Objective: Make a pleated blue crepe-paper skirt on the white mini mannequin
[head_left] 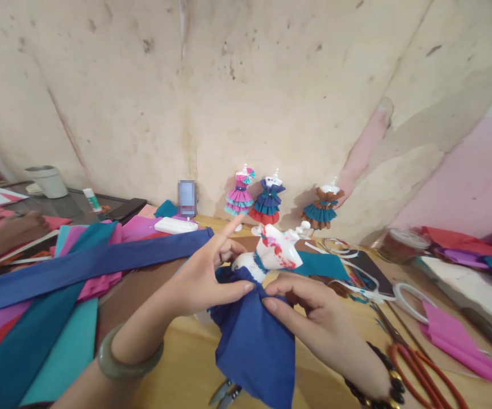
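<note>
My left hand (205,272) pinches the gathered top of a dark blue crepe paper piece (254,346) against the waist of a small white mannequin (274,253), index finger sticking out. Opposite it, my right hand (309,307) grips the same blue paper at the waist from the right. The mannequin lies tilted, with red marks on its white bodice and a teal band at the waist. Below the hands the blue paper hangs like a skirt.
Three finished paper-dress mannequins (267,201) stand by the wall. Blue, teal and pink crepe paper (58,284) piles up at left, where another person's hand (16,227) rests. Red-handled scissors (420,369), tape roll (412,298), pink paper (459,335) lie right; small snips (226,393) below.
</note>
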### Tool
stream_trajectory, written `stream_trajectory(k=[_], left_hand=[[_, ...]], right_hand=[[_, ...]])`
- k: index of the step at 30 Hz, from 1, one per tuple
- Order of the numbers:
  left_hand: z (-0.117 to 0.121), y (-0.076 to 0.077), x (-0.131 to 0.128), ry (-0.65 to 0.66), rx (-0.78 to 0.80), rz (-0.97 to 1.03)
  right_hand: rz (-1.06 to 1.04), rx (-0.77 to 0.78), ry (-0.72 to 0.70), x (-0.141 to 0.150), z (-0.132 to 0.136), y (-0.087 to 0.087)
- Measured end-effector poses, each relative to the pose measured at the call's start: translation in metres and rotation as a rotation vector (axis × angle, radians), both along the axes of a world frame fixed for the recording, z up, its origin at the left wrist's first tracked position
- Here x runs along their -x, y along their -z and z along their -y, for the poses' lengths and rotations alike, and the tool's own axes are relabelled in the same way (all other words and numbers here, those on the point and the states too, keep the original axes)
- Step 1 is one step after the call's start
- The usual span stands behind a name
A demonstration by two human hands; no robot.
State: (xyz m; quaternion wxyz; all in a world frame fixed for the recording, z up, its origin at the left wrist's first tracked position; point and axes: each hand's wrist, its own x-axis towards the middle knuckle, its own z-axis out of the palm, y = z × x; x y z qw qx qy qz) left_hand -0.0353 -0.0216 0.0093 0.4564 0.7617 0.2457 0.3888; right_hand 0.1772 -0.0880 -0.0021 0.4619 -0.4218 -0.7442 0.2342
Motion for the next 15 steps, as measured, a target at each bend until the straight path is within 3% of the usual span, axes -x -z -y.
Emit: stream_trajectory(k=[10,15], left_hand=[[0.0035,-0.0026,-0.0035,-0.056,-0.097,-0.064],[0.0039,-0.0040,-0.0041,-0.047,-0.087,-0.052]], right_hand=[[0.010,-0.109,0.041,0.0045,0.0046,-0.0046],[-0.015,-0.050,0.074,0.0039,0.0040,-0.0053]])
